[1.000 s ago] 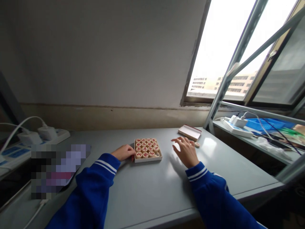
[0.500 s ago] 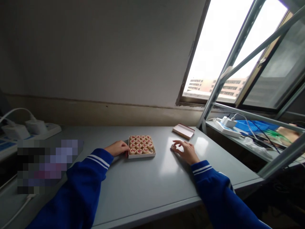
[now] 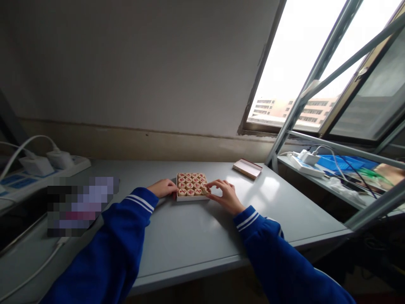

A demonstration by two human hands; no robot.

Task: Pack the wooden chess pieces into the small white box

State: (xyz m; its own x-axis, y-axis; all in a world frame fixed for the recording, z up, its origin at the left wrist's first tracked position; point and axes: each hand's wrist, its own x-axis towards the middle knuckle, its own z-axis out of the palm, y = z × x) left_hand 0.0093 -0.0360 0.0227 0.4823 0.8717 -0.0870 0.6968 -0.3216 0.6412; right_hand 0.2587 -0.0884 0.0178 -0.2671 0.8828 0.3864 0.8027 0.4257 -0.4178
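Observation:
A shallow white box (image 3: 193, 199) on the grey desk holds rows of round wooden xiangqi pieces (image 3: 190, 185) with red characters facing up. My left hand (image 3: 163, 188) has its curled fingers against the box's left side, gripping that edge. At the near right corner, my right hand (image 3: 226, 195) pinches one xiangqi piece (image 3: 206, 191) between thumb and fingers, over the corner spot. My fingertips partly cover this piece.
Behind and to the right lies the box lid (image 3: 247, 168), inside up. Power strips with white plugs stand at far left (image 3: 71, 165) and on the right shelf (image 3: 306, 166). A blurred-out object (image 3: 84, 204) lies left, near a white cable. A metal frame (image 3: 289, 114) rises at right.
My right hand has moved left from the bare desk to the box's near right corner, bringing a piece there. My left hand stays at the box's left side. The view has shifted slightly.

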